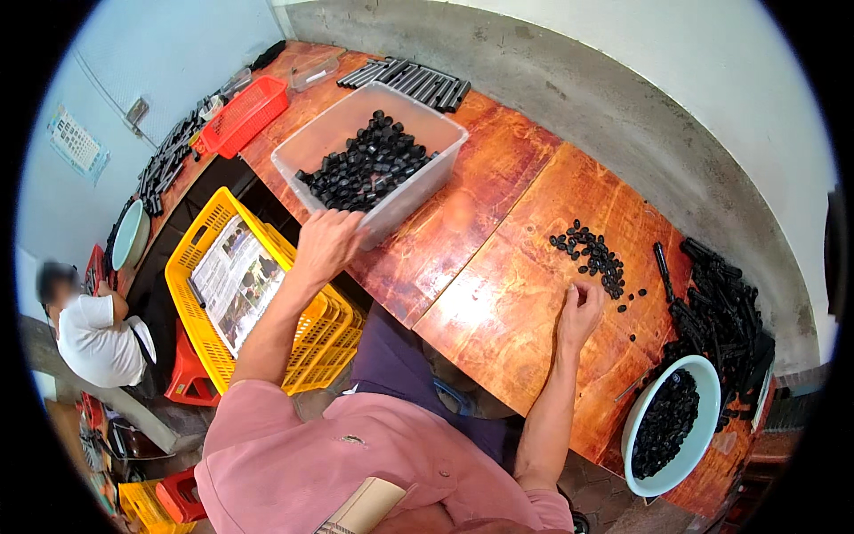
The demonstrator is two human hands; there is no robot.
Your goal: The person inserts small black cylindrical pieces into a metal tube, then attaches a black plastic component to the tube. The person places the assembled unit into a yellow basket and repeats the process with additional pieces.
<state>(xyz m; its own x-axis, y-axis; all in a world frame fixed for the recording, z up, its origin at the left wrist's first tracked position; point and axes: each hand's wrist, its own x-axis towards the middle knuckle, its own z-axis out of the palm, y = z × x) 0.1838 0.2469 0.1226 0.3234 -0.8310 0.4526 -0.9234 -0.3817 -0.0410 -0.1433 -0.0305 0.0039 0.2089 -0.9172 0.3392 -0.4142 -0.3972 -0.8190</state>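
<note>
My left hand (329, 242) is closed on the near edge of a clear plastic bin (418, 190). Inside the bin lie many short black cylindrical caps (369, 165). Over the wooden table my right hand (580, 313) is curled, thumb and fingers together; whatever they may hold is too small to make out. Just beyond it, small black oval pieces (592, 249) are spread in a loose pile, with a few strays to the right.
A pale blue basin (709, 427) of small black parts stands at the right, beside a heap of black rods (725, 307). Dark tubes (409, 82) lie behind the bin. Yellow crates (213, 329) and a red basket (246, 116) are leftward; a person (102, 334) sits far left.
</note>
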